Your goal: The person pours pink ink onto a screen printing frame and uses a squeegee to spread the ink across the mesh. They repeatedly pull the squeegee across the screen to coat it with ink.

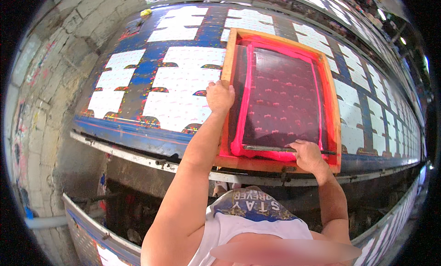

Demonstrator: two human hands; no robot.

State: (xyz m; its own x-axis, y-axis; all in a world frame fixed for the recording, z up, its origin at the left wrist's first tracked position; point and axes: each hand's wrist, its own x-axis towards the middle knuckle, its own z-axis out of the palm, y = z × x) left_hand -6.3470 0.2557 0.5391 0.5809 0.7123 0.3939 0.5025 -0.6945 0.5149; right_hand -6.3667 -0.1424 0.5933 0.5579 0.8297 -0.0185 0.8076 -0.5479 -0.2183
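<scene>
A wooden-framed printing screen (pixel 228 59) lies over white cut pieces on the long table. Bright pink ink or tape lines the inside of its frame, around a dark translucent mesh (pixel 285 96) that lets small repeated marks show. My left hand (pixel 220 97) is closed around the frame's left rail. At the near end of the mesh, my right hand (pixel 308 156) grips a long thin squeegee (pixel 266 149), which lies crosswise inside the frame. The fingertips rest on the squeegee's upper edge; its underside is hidden.
Several white cut pieces with small printed marks (pixel 179 89) lie in rows on the blue, paint-stained table (pixel 138 130). A metal rail (pixel 124 151) runs along its near edge. To the left stands a block wall (pixel 46 82). Another table (pixel 87 229) is at lower left.
</scene>
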